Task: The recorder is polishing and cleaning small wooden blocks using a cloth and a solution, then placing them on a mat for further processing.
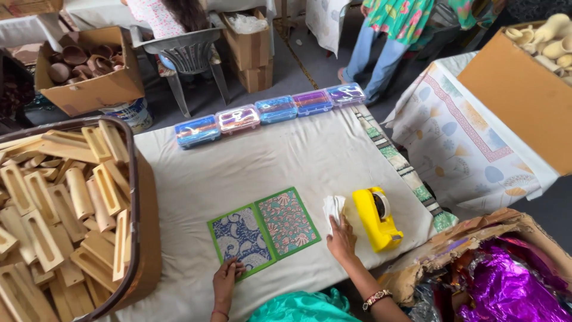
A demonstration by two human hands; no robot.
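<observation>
Two patterned cards with green borders lie side by side on the white cloth: a blue one (240, 238) and a pink-and-teal one (287, 222). My left hand (226, 276) rests with its fingertips on the near corner of the blue card. My right hand (341, 237) is just right of the pink card and pinches a small white folded piece (333, 207). A yellow tape dispenser (376, 217) stands close to the right of that hand.
A row of several small coloured plastic cases (275, 110) lines the table's far edge. A big box of wooden pieces (65, 197) stands left, a carton with purple foil (506, 286) at right. Chair, cartons and other people stand beyond the table.
</observation>
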